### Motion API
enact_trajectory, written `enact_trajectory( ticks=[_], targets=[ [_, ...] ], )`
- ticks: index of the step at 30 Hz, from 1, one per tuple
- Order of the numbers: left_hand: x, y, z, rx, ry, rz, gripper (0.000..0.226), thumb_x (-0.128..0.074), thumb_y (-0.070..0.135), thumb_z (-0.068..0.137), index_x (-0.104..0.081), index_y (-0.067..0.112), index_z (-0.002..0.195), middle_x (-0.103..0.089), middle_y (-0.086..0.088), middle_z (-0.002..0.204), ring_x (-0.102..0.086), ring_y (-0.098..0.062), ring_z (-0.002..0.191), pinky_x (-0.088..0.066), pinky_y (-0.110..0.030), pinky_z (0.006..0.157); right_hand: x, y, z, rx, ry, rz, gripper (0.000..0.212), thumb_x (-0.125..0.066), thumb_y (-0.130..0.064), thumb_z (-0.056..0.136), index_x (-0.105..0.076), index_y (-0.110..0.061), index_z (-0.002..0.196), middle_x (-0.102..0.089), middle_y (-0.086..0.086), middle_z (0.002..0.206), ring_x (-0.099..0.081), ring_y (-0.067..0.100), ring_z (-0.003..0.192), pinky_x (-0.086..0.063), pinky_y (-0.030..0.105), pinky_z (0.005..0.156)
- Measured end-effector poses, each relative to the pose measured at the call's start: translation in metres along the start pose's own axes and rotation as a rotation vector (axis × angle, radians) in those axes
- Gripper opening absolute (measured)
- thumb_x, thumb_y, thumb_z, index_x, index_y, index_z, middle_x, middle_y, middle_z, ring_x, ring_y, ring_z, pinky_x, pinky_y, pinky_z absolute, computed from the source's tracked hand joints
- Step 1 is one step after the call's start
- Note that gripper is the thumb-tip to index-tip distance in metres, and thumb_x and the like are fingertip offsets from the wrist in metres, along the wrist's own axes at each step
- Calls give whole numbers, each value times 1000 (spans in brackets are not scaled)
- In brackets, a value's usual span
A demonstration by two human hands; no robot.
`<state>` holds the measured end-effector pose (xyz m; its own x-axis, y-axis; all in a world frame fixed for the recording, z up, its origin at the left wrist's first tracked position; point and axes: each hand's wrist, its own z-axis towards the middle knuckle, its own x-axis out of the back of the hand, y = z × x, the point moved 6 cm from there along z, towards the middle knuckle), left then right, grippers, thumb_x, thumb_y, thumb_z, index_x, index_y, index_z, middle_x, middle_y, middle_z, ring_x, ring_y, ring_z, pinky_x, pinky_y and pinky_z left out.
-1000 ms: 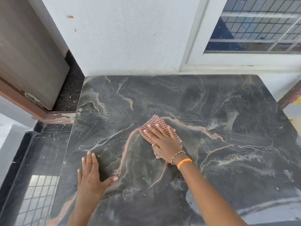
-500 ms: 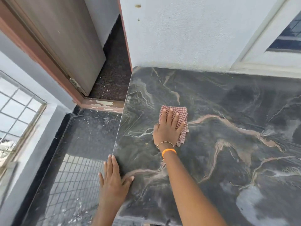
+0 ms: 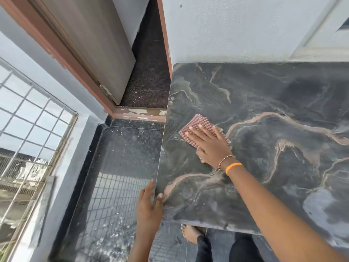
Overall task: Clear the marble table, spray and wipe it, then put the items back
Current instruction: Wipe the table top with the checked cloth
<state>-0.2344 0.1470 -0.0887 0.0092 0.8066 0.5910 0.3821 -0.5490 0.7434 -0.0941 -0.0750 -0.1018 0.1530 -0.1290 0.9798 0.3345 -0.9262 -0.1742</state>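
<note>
Right hand (image 3: pixel 209 142) flat, fingers straight, pressing checked cloth (image 3: pixel 198 123) on marble bench (image 3: pixel 264 103) near left edge | left hand (image 3: pixel 149 203) blurred at bench edge, fingers extended

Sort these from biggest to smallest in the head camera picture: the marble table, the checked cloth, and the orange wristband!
1. marble table: biggest by far; it runs out of the picture.
2. checked cloth: much smaller, partly hidden under the right hand.
3. orange wristband: smallest, a thin band on that wrist.
</note>
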Motion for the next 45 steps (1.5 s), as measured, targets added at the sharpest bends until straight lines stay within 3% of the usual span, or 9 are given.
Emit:
enact_trajectory(
  ticks=[5,10,17,21,27,30,38,41,45],
  targets=[
    [2,-8,3,94,33,-161,43,-46,-5,88,-59,22,119,-53,11,102,-59,-9,88,-46,-20,75,12,90,-60,-458,61,42,61,-39,-29,92,-12,-35,147,-11,-11,158,-6,16,146,0,47,116],
    [7,-9,6,133,76,-237,47,-48,-8,81,-64,29,104,-60,20,93,-57,8,76,-40,-13,63,2,55,-99,-840,125,154,63,-38,-26,91,-12,-26,148,-8,-1,159,-4,25,147,-1,58,113],
    [7,-21,9,190,4,-353,50,-35,-19,82,-66,12,108,-67,-1,108,-62,-8,98,-51,-26,87,-16,-69,-23,-485,38,131,69,-36,-34,88,-5,-24,149,0,0,160,3,26,147,6,60,112],
    [12,-30,-3,234,-1,-426,49,-39,-19,82,-69,20,88,-72,7,85,-64,8,76,-46,-3,60,-19,-119,1,-163,-2,123,66,-38,-34,87,-14,-26,148,-10,-2,159,-4,26,147,9,57,112],
    [10,-37,-28,274,-10,-434,41,-44,-6,89,-68,24,100,-70,14,99,-61,-1,97,-42,-17,74,-30,-142,-54,298,-97,48,63,-29,-32,84,-20,-30,146,-20,-8,157,-10,21,146,6,55,114],
    [9,-35,-33,286,8,-435,44,-42,-8,88,-67,25,102,-66,15,102,-57,1,100,-39,-15,73,-22,-109,-80,210,-65,-31,66,-32,-33,79,-25,-31,145,-28,-9,154,-24,20,143,-11,55,114],
    [9,-45,-50,325,17,-478,43,-46,-6,89,-67,30,101,-67,19,95,-58,3,94,-39,-12,71,-10,17,-153,-407,-10,45,67,-31,-34,84,-7,-35,146,-10,-11,157,-8,20,147,-3,53,117],
    [10,-48,-55,333,22,-555,44,-43,-11,87,-68,23,102,-69,15,97,-61,2,97,-43,-10,76,-17,-8,-186,-627,25,124,68,-14,-38,79,-11,-29,147,-7,-9,156,-7,23,147,-1,57,114],
    [8,-51,-63,324,41,-643,44,-40,-14,88,-67,16,106,-68,3,108,-62,-5,103,-47,-21,89,-26,-81,-184,-516,3,109,68,-19,-35,80,-26,-16,146,-25,4,154,-21,34,142,-14,66,109]
  ],
)
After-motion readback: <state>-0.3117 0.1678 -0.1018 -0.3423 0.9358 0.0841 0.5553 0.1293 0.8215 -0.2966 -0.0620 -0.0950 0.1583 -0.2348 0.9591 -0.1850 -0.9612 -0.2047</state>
